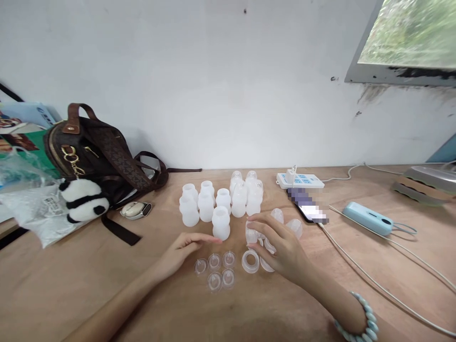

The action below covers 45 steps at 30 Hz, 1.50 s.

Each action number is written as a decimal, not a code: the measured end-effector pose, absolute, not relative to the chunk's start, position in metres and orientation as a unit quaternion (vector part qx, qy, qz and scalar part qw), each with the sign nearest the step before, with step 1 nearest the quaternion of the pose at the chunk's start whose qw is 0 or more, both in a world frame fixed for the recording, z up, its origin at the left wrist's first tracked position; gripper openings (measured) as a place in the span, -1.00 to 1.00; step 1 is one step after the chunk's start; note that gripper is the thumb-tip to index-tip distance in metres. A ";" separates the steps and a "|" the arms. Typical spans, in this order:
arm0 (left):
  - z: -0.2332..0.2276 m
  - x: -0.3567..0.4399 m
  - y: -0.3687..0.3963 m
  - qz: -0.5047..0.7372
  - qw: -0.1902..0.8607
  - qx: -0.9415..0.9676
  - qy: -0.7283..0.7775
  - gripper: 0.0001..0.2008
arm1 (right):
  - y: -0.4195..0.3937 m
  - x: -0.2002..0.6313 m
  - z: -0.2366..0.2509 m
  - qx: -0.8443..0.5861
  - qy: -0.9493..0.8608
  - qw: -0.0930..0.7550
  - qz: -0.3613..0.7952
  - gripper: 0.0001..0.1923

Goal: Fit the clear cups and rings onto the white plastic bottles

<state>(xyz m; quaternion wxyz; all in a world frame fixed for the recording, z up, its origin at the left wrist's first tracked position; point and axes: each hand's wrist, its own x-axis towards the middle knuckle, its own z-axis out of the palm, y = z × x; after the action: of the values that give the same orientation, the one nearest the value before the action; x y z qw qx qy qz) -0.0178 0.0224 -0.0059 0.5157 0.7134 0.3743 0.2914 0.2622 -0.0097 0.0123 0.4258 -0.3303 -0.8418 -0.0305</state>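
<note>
My left hand [190,248] is open, fingers stretched out flat toward the base of a white wavy-sided baby bottle [221,225]. The fingertips are close to it; whether they touch, I cannot tell. My right hand [280,240] curves its thumb and fingers around a clear ridged cap [251,233], partly hidden by the fingers. Below it lies a white screw ring [250,262], with more rings under my palm. Clear bottle nipples [214,261] lie in two rows between my hands. Other clear dome caps [295,228] sit beyond my right hand.
Several uncapped white bottles [189,213] stand at the back left, with capped ones [239,202] beside them. Around the table are a backpack [96,147] with a panda toy [83,200], a power strip [306,181], a phone [308,206], a blue power bank [367,218] and cables.
</note>
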 end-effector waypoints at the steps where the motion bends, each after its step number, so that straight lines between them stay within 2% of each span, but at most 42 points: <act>1: -0.007 -0.012 0.024 0.282 0.527 0.714 0.365 -0.65 | -0.010 0.263 0.012 -0.331 -0.842 0.425 -0.028 -0.72; 9: -0.019 0.006 0.045 0.308 0.565 0.688 0.336 -0.67 | -0.009 0.265 0.014 -0.337 -0.838 0.429 -0.018 -0.73; 32: -0.026 0.024 0.071 0.347 0.515 0.695 0.361 -0.68 | -0.009 0.262 0.009 -0.344 -0.849 0.401 0.025 -0.71; 38: 0.006 0.033 0.042 0.347 0.509 0.705 0.352 -0.75 | -0.012 0.259 0.010 -0.324 -0.823 0.464 0.049 -0.72; 41: 0.021 0.042 0.023 0.349 0.556 0.683 0.322 -0.77 | -0.014 0.256 0.010 -0.303 -0.804 0.508 0.055 -0.75; 45: 0.024 0.054 0.002 0.364 0.620 0.619 0.316 -0.75 | -0.018 0.253 0.006 -0.276 -0.809 0.517 0.044 -0.73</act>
<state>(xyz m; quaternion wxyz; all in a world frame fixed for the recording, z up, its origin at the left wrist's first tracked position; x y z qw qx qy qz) 0.0538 0.0025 0.0244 0.6201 0.6192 0.3160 0.3637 0.2526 -0.0183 0.0059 0.5171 -0.2758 -0.8091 0.0436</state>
